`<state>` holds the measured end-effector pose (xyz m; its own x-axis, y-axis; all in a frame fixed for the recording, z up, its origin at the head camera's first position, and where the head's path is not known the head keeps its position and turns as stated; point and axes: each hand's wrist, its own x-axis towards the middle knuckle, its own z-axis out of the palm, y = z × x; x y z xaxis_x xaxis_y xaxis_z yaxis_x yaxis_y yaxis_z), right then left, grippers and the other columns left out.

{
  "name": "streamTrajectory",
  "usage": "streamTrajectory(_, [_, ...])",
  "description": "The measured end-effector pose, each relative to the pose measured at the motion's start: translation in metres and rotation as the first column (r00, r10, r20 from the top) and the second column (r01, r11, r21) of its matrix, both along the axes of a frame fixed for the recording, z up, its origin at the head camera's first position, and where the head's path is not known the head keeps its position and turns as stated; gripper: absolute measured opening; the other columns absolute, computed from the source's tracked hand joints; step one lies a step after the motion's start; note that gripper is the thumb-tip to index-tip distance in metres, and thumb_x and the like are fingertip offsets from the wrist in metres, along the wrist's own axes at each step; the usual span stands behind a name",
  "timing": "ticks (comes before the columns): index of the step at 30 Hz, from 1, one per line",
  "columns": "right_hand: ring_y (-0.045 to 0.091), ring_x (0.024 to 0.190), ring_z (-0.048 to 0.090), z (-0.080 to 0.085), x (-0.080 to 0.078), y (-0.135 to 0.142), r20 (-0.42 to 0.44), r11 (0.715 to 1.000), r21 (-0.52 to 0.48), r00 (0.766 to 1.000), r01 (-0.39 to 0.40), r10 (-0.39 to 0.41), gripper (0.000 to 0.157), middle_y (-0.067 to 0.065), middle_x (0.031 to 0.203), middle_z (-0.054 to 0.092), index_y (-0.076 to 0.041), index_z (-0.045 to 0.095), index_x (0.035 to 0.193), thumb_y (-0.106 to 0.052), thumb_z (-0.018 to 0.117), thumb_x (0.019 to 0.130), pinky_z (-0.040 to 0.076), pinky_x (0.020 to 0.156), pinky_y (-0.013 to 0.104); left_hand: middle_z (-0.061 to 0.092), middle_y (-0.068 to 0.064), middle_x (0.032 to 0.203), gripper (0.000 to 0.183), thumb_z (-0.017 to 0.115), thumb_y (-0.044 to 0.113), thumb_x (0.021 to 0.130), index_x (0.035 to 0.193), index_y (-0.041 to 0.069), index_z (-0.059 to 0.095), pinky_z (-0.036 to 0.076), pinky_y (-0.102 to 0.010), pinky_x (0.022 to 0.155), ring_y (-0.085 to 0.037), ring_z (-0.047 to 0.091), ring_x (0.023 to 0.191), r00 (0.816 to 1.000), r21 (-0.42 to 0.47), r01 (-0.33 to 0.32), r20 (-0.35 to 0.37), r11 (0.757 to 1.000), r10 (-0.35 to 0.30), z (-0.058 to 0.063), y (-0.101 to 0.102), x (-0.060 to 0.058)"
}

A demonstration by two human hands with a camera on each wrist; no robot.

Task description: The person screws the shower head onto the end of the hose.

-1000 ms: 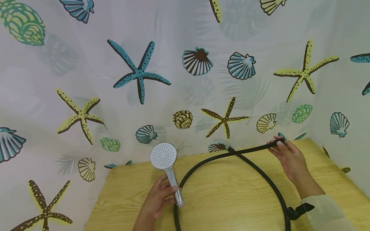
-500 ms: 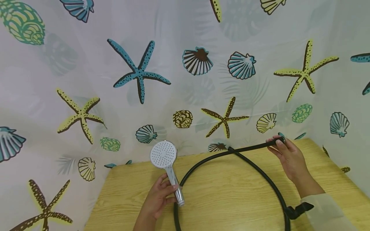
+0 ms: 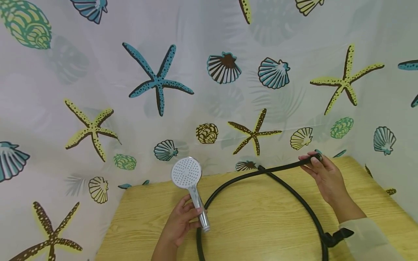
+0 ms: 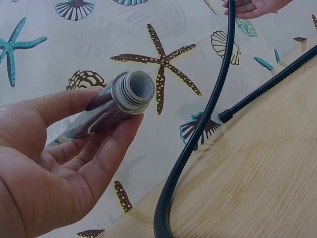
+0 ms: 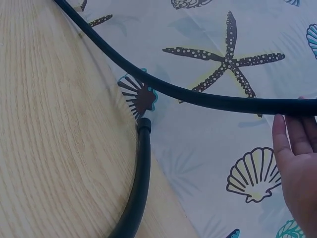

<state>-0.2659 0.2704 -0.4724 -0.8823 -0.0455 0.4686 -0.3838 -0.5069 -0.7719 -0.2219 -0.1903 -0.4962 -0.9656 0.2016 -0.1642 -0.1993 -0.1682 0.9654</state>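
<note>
My left hand (image 3: pixel 179 223) grips the handle of a chrome shower head (image 3: pixel 187 173), its round white nozzle face up and toward the camera. The threaded end (image 4: pixel 136 87) of that handle points out past my thumb and fingers in the left wrist view. At the right, my right hand (image 3: pixel 328 179) pinches one end of a black shower hose (image 3: pixel 241 176) between thumb and fingers, raised over the table. The hose bends in a wide loop and crosses itself near the curtain. Its other end (image 4: pixel 225 116) lies at the table's back edge, apart from both hands.
A wooden table (image 3: pixel 261 217) spreads under both hands. Behind it and along both sides hangs a white curtain (image 3: pixel 202 101) printed with starfish and shells. A black strap piece (image 3: pixel 337 237) sits at my right sleeve, overlapping the hose in the head view.
The shower head in my left hand has risen very slightly and shifted a little to the right. My right hand, still holding the hose end, has barely moved.
</note>
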Motion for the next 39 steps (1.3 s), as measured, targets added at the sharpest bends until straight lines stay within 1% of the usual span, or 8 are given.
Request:
streamTrajectory(6, [0.017,0.115,0.064,0.002,0.001,-0.002,0.027,0.998,0.048,0.999,0.044,-0.045,0.033,0.006,0.117,0.067,0.006,0.043,0.135,0.000,0.037,0.102,0.055,0.100,0.031,0.062,-0.001,0.108,0.061,0.063,0.005,0.090,0.143,0.015,0.035,0.061,-0.034,0.074,-0.018,0.069,0.096,1.000,-0.004,0.004,-0.015,1.000,-0.004,0.001,0.001,0.000])
streamTrajectory(10, [0.015,0.113,0.064,0.003,0.001,-0.004,0.027,0.994,0.084,0.997,0.071,-0.074,0.035,0.005,0.116,0.067,0.007,0.042,0.136,-0.002,0.039,0.102,0.055,0.100,0.029,0.062,-0.002,0.108,0.060,0.064,0.005,0.089,0.141,0.016,0.038,0.061,-0.034,0.074,-0.019,0.069,0.096,1.000,0.002,-0.004,-0.004,1.000,0.004,0.001,0.003,0.000])
streamTrajectory(13, [0.014,0.112,0.065,0.004,0.001,-0.005,0.023,0.989,0.107,0.994,0.101,-0.104,0.036,0.004,0.114,0.067,0.007,0.042,0.136,-0.003,0.041,0.102,0.055,0.099,0.028,0.062,0.000,0.106,0.061,0.064,0.005,0.088,0.142,0.015,0.036,0.061,-0.034,0.074,-0.019,0.069,0.096,1.000,0.001,0.004,-0.010,1.000,-0.004,0.003,0.005,0.001])
streamTrajectory(19, [0.012,0.108,0.066,0.005,0.000,-0.006,0.031,0.972,0.179,0.987,0.150,-0.157,0.039,0.002,0.109,0.068,0.007,0.043,0.137,-0.007,0.044,0.101,0.055,0.098,0.025,0.062,0.001,0.106,0.064,0.064,0.004,0.088,0.143,0.012,0.034,0.059,-0.035,0.075,-0.019,0.069,0.096,1.000,0.007,0.014,-0.021,1.000,-0.014,0.004,0.008,0.002])
streamTrajectory(25, [0.009,0.104,0.067,0.007,0.000,-0.009,0.051,0.948,0.252,0.975,0.196,-0.215,0.035,-0.002,0.105,0.069,0.001,0.051,0.134,-0.010,0.048,0.101,0.054,0.098,0.020,0.064,0.000,0.106,0.062,0.065,0.005,0.086,0.141,0.015,0.038,0.060,-0.037,0.076,-0.020,0.069,0.095,1.000,0.011,-0.003,-0.016,1.000,0.003,0.002,0.012,0.001])
streamTrajectory(27, [0.008,0.103,0.067,0.007,0.000,-0.010,0.050,0.938,0.278,0.972,0.209,-0.231,0.033,-0.004,0.103,0.070,-0.001,0.054,0.131,-0.011,0.048,0.101,0.054,0.098,0.019,0.064,0.001,0.106,0.062,0.066,0.005,0.086,0.140,0.017,0.039,0.060,-0.037,0.076,-0.020,0.069,0.095,1.000,0.010,-0.008,-0.017,1.000,0.008,0.002,0.013,0.001])
streamTrajectory(32, [0.004,0.102,0.067,0.010,0.002,-0.013,0.030,0.905,0.354,0.964,0.237,-0.264,0.035,-0.006,0.102,0.070,0.001,0.053,0.130,-0.015,0.050,0.100,0.053,0.096,0.015,0.063,0.000,0.108,0.060,0.065,0.005,0.087,0.140,0.016,0.038,0.061,-0.035,0.074,-0.019,0.070,0.096,1.000,-0.004,-0.002,-0.031,1.000,0.002,0.002,0.016,0.002])
streamTrajectory(39, [0.003,0.103,0.062,0.012,0.005,-0.016,-0.036,0.821,0.496,0.952,0.281,-0.304,0.034,-0.010,0.100,0.067,0.000,0.055,0.129,-0.019,0.049,0.101,0.052,0.094,0.010,0.062,0.001,0.106,0.060,0.064,0.004,0.088,0.140,0.013,0.036,0.061,-0.032,0.070,-0.019,0.069,0.096,0.999,0.014,0.011,-0.053,1.000,-0.010,0.005,0.019,0.004])
